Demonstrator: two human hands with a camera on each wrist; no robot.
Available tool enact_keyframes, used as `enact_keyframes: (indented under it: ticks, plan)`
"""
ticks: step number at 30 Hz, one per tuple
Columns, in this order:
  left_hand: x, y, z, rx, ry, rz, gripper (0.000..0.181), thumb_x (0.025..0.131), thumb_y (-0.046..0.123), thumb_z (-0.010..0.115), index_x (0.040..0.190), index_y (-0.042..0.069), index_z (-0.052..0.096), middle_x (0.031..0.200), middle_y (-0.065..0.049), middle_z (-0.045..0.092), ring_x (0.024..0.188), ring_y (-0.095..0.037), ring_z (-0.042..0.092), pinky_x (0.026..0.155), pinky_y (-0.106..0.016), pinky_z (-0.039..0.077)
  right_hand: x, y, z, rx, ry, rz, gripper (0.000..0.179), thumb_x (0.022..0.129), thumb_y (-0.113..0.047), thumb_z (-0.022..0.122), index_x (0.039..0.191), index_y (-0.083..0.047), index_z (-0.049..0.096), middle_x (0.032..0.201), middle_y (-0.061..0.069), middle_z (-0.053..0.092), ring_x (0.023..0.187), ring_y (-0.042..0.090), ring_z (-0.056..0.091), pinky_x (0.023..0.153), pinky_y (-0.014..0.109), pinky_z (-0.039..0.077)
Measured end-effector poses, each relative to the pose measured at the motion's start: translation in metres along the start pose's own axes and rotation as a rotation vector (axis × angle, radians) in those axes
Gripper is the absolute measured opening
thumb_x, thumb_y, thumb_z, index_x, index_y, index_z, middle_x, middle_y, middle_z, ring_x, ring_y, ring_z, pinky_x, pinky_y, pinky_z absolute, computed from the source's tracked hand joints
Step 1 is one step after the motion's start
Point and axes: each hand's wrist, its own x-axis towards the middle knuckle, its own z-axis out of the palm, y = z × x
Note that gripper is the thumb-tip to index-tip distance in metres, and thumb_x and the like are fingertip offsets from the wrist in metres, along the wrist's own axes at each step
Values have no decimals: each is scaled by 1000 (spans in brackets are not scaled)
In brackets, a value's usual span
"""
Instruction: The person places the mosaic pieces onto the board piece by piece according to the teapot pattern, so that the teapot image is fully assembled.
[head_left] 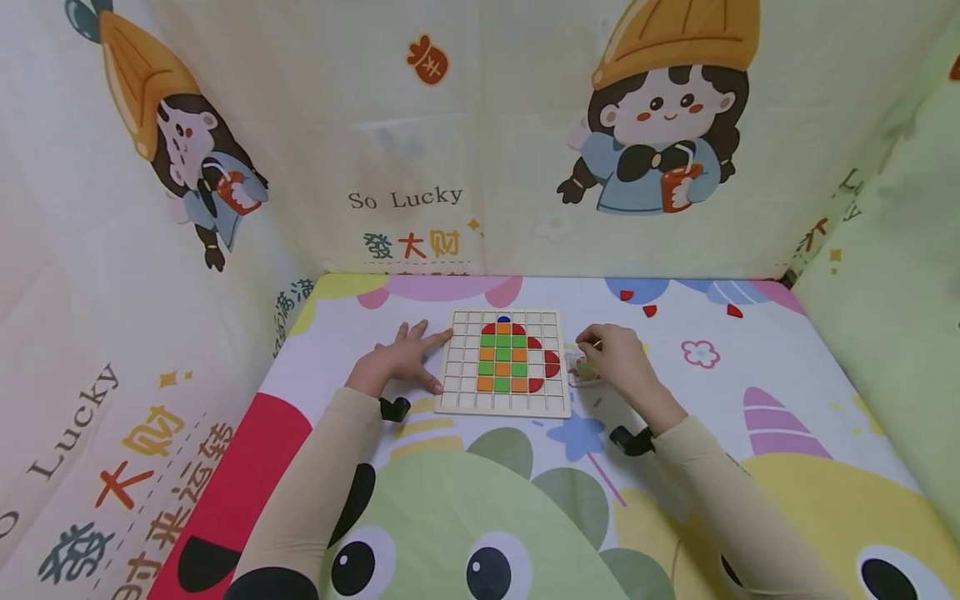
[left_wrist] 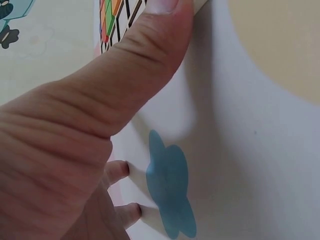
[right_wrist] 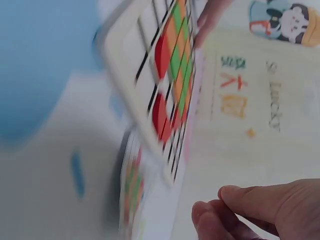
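Observation:
A wooden grid board (head_left: pixel 465 402) lies on the table, with green, orange, red and blue tiles (head_left: pixel 503 367) forming a mug-like pattern. My left hand (head_left: pixel 397 358) is spread at its left side, index fingertip and thumb right at the edge; the left wrist view shows the thumb (left_wrist: pixel 145 50) against the board's border. My right hand (head_left: pixel 618 360) hovers off the right edge, over a small pattern card (head_left: pixel 581 371) that it partly covers. In the right wrist view its thumb and index fingertips (right_wrist: pixel 232 192) come together with the fingers curled, and nothing shows between them.
Red tiles lie loose near the table's far edge: one on the blue print (head_left: pixel 626 296), another beside it (head_left: pixel 650 311), and a third farther right (head_left: pixel 735 312). A printed cloth (head_left: pixel 517 167) hangs as a wall behind the table and along both sides.

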Motion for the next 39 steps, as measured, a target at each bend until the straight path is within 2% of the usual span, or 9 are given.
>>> enact_keyframes:
  ticks: [7, 13, 17, 19, 22, 26, 29, 33, 39]
  plan:
    - [-1, 1, 1, 3, -5, -1, 117, 74, 53, 90, 165, 42, 17, 175, -14, -6, 157, -49, -13, 109, -88, 8, -1, 42, -23, -80, 22, 35, 20, 101, -11, 63, 113, 2, 73, 109, 21, 74, 92, 32, 67, 79, 48, 56]
    - [-2, 1, 1, -2, -1, -3, 118, 73, 53, 90, 165, 42, 17, 175, -14, -5, 157, -50, -13, 108, -88, 8, -3, 84, -41, -120, 24, 138, 25, 102, -13, 58, 117, 4, 70, 116, 26, 70, 104, 42, 62, 90, 58, 52]
    - [-3, 1, 0, 3, 2, -9, 118, 73, 53, 90, 165, 41, 17, 175, -15, -5, 157, -50, -12, 108, -89, 8, -4, 110, -54, -131, 20, 199, 29, 102, -15, 55, 119, 4, 68, 118, 27, 68, 105, 45, 60, 91, 62, 50]
    - [-3, 1, 1, 1, 3, -11, 118, 73, 53, 90, 165, 41, 18, 175, -15, -4, 157, -50, -12, 108, -89, 8, -5, 121, -60, -124, 18, 232, 29, 102, -16, 55, 119, 5, 68, 117, 27, 68, 102, 44, 60, 91, 60, 50]
    - [-2, 1, 1, -1, 6, -5, 118, 73, 52, 90, 165, 41, 18, 175, -15, -4, 157, -50, -11, 107, -89, 9, -7, 138, -68, -102, 18, 295, 29, 103, -19, 57, 116, 5, 67, 108, 25, 70, 94, 39, 61, 81, 51, 53]
    - [-3, 1, 0, -2, 6, -3, 117, 73, 53, 90, 165, 41, 18, 175, -15, -4, 157, -50, -11, 108, -89, 9, -9, 161, -79, -60, 29, 371, 31, 103, -23, 58, 115, 4, 65, 103, 23, 69, 91, 36, 58, 71, 40, 47]
    - [-5, 2, -1, -16, 6, -6, 116, 74, 51, 90, 165, 42, 19, 175, -14, -4, 157, -49, -12, 108, -88, 8, -8, 177, -88, -32, 36, 418, 36, 103, -25, 56, 119, 7, 61, 110, 27, 62, 99, 40, 52, 76, 43, 45]
    - [-8, 4, -2, -35, 5, -4, 116, 74, 49, 91, 165, 41, 20, 175, -13, -4, 158, -49, -13, 109, -88, 6, -4, 193, -97, 8, 54, 488, 48, 102, -27, 52, 131, 12, 50, 121, 33, 49, 110, 47, 43, 86, 56, 45]
    - [-7, 4, -1, -31, 12, -15, 116, 73, 51, 90, 165, 43, 19, 175, -12, -4, 158, -48, -12, 109, -87, 7, 9, 210, -100, 63, 139, 550, 60, 101, -25, 43, 147, 13, 35, 130, 37, 41, 119, 51, 39, 97, 64, 38]
